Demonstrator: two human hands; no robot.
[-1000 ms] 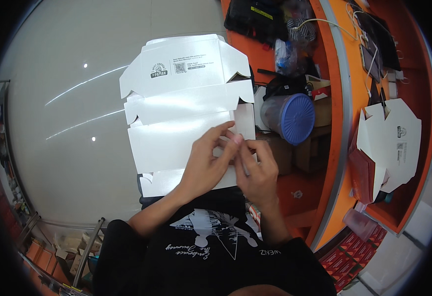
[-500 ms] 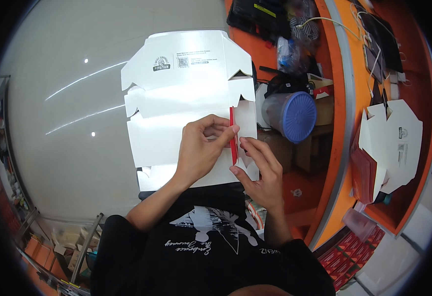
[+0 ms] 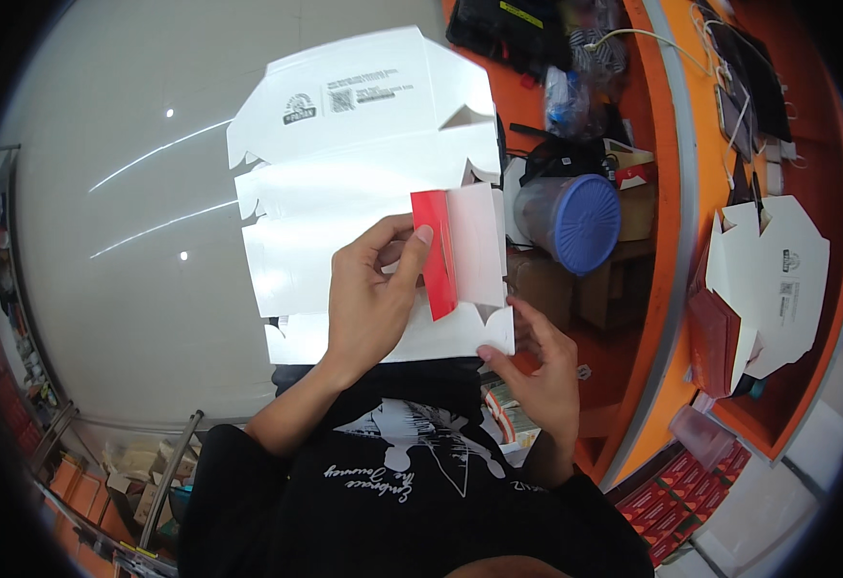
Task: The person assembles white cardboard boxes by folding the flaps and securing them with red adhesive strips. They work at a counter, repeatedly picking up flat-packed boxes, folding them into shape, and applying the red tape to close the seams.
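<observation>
A flat, pre-cut white cardboard box blank (image 3: pixel 344 226) lies in front of me, with notched sides and dark print near its far end. On its right side a flap is folded inward, showing a red strip (image 3: pixel 433 279) of its outer face. My left hand (image 3: pixel 373 289) is closed on this red strip, thumb on top and fingers curled beneath. At the blank's near right corner is my right hand (image 3: pixel 551 376). Its thumb rests at the lower edge and its fingertips meet the right edge, partly hidden, with the corner between them.
Right of the blank stands a clear tub with a blue lid (image 3: pixel 590 223). Beyond it are an orange counter edge (image 3: pixel 667 318), another stack of box blanks (image 3: pixel 773 289), a clear plastic cup (image 3: pixel 700 432) and cables. A black case (image 3: pixel 508 39) sits at the far right.
The red-faced flap has been folded further inward, to the left. The blank has tilted and its far end has shifted away. My right hand has moved down and right to the near corner.
</observation>
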